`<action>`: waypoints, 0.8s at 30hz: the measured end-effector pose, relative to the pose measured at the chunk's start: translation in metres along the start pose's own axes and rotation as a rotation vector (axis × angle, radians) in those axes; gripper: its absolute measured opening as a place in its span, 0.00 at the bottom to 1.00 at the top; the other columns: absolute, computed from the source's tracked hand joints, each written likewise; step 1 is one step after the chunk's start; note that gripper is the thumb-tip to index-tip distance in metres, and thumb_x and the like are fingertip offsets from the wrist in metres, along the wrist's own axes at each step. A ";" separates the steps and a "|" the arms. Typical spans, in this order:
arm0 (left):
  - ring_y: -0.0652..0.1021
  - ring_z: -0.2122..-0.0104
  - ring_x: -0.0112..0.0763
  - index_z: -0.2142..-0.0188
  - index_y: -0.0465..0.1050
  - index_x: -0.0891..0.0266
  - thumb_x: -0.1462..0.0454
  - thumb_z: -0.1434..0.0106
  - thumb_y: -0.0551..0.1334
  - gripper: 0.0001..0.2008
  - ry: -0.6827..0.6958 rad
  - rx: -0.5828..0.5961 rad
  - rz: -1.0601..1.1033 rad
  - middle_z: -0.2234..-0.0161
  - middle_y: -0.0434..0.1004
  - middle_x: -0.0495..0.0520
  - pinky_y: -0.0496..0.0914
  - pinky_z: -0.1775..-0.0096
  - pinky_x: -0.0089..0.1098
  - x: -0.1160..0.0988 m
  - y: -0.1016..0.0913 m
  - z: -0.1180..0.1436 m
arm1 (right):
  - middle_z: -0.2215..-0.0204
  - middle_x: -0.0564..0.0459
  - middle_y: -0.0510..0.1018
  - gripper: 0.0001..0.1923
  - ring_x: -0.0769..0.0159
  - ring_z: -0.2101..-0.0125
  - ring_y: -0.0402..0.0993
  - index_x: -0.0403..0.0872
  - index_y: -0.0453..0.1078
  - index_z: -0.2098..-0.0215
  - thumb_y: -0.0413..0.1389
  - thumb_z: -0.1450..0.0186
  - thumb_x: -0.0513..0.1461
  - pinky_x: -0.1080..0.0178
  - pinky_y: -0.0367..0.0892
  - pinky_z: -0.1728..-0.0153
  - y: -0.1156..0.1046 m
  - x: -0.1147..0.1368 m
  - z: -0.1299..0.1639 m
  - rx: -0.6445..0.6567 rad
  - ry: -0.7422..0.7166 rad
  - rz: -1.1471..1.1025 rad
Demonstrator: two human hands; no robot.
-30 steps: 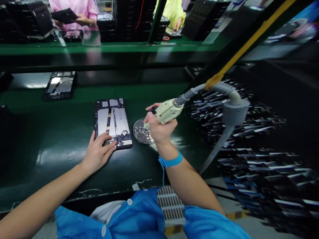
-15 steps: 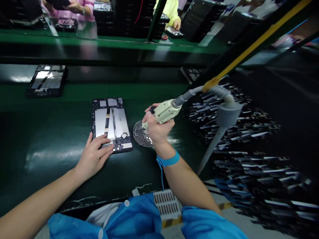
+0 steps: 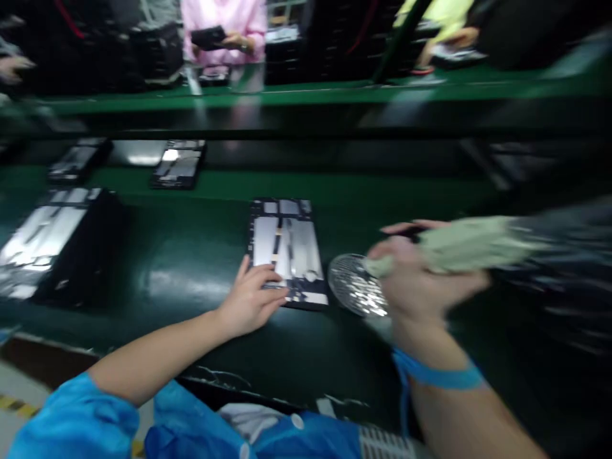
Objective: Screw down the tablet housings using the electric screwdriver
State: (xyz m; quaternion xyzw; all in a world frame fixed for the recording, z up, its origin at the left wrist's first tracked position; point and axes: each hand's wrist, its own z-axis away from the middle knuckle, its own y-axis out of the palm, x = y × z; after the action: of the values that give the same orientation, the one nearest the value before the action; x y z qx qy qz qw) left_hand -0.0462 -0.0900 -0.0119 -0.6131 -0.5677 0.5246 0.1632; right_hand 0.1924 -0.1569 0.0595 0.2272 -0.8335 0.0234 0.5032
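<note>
An opened tablet (image 3: 306,245) lies flat on the dark green bench, with pale metal panels, a dark ribbon cable and small boards inside. My left hand (image 3: 251,298) rests over its lower left corner, fingers stretched out and touching the parts there. My right hand (image 3: 415,280) wears a blue wrist strap and is wrapped round a pale green electric screwdriver (image 3: 478,243), smeared by motion. Beneath its front end is a round perforated metal dish (image 3: 351,280) holding shiny small pieces, just right of the tablet. Whether the tool's tip touches the dish I cannot tell.
At the left stands a stack of opened tablets (image 3: 45,233). Two more tablets lie further back, one at the far left (image 3: 79,159) and one beside it (image 3: 179,164). Beyond a green ledge (image 3: 306,95), a person in pink holds a dark device (image 3: 208,37).
The view has swung left, so the tablet, dish and both hands sit further right in the picture. The left stack has come into view. My left hand stays on the tablet.
</note>
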 end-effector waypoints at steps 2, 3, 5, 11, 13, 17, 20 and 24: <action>0.75 0.40 0.45 0.54 0.83 0.54 0.61 0.29 0.63 0.09 -0.023 0.032 -0.011 0.51 0.81 0.59 0.50 0.31 0.62 0.005 0.003 -0.005 | 0.73 0.54 0.79 0.11 0.67 0.84 0.71 0.52 0.77 0.65 0.65 0.46 0.34 0.58 0.65 0.84 0.007 0.010 0.001 -0.031 -0.056 -0.054; 0.75 0.40 0.45 0.53 0.83 0.55 0.61 0.28 0.62 0.10 -0.030 0.032 -0.007 0.51 0.80 0.59 0.50 0.31 0.61 0.006 0.003 -0.007 | 0.72 0.54 0.80 0.12 0.67 0.83 0.72 0.53 0.77 0.64 0.66 0.46 0.34 0.57 0.66 0.84 0.010 0.016 0.005 -0.007 -0.070 -0.101; 0.75 0.40 0.44 0.53 0.83 0.55 0.61 0.28 0.62 0.10 -0.030 0.007 0.018 0.51 0.81 0.59 0.50 0.31 0.61 0.005 0.002 -0.008 | 0.71 0.54 0.79 0.12 0.67 0.85 0.71 0.54 0.76 0.62 0.66 0.44 0.36 0.57 0.66 0.85 0.016 0.030 0.020 0.098 -0.022 -0.155; 0.75 0.40 0.45 0.52 0.82 0.54 0.63 0.29 0.62 0.10 -0.011 -0.034 0.087 0.50 0.80 0.56 0.52 0.33 0.64 0.003 -0.002 -0.002 | 0.63 0.55 0.79 0.13 0.70 0.79 0.76 0.54 0.70 0.54 0.63 0.37 0.38 0.62 0.75 0.79 0.023 0.033 0.069 0.463 0.125 -0.170; 0.75 0.40 0.46 0.51 0.82 0.54 0.64 0.29 0.63 0.10 -0.004 -0.041 0.092 0.50 0.80 0.56 0.52 0.33 0.65 0.002 -0.002 -0.001 | 0.62 0.55 0.79 0.13 0.70 0.78 0.76 0.54 0.69 0.53 0.62 0.35 0.38 0.62 0.76 0.77 0.022 0.029 0.074 0.495 0.119 -0.183; 0.74 0.40 0.46 0.50 0.81 0.54 0.64 0.29 0.62 0.11 -0.006 -0.041 0.081 0.50 0.80 0.56 0.52 0.33 0.66 -0.001 -0.002 -0.001 | 0.61 0.55 0.78 0.15 0.71 0.78 0.76 0.54 0.68 0.50 0.62 0.34 0.39 0.63 0.77 0.76 0.019 0.028 0.076 0.515 0.121 -0.202; 0.74 0.40 0.45 0.51 0.81 0.55 0.64 0.28 0.62 0.11 -0.001 -0.052 0.072 0.50 0.80 0.56 0.53 0.33 0.66 -0.001 -0.002 -0.001 | 0.61 0.55 0.78 0.15 0.72 0.79 0.75 0.54 0.68 0.50 0.62 0.34 0.39 0.64 0.77 0.77 0.019 0.029 0.076 0.517 0.125 -0.207; 0.74 0.40 0.44 0.52 0.81 0.54 0.64 0.28 0.61 0.11 -0.005 -0.064 0.066 0.51 0.80 0.56 0.53 0.33 0.65 -0.001 0.000 0.000 | 0.62 0.55 0.78 0.14 0.72 0.79 0.75 0.54 0.68 0.51 0.62 0.35 0.38 0.63 0.76 0.76 0.017 0.029 0.077 0.528 0.127 -0.198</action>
State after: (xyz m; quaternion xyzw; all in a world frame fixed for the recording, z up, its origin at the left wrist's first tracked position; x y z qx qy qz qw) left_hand -0.0458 -0.0907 -0.0113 -0.6350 -0.5641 0.5129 0.1248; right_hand 0.1107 -0.1728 0.0490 0.4287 -0.7390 0.2047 0.4777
